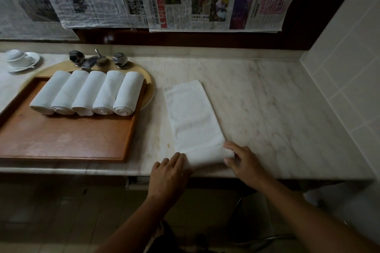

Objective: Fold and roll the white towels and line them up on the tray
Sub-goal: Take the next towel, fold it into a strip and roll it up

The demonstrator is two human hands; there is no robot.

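The scene is seen from a single head-worn camera, aimed forward and down from close above the counter (267, 96), whose near edge crosses the lower frame.

Five rolled towels (88, 93) on tray (61, 139); sixth (195, 117) folded

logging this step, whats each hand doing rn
Left hand: fingers curled on the rolled near end of the folded towel.
Right hand: pinches the same rolled end.

We see two bare forearms without sleeves, and a thin ring on the left hand (169, 178).
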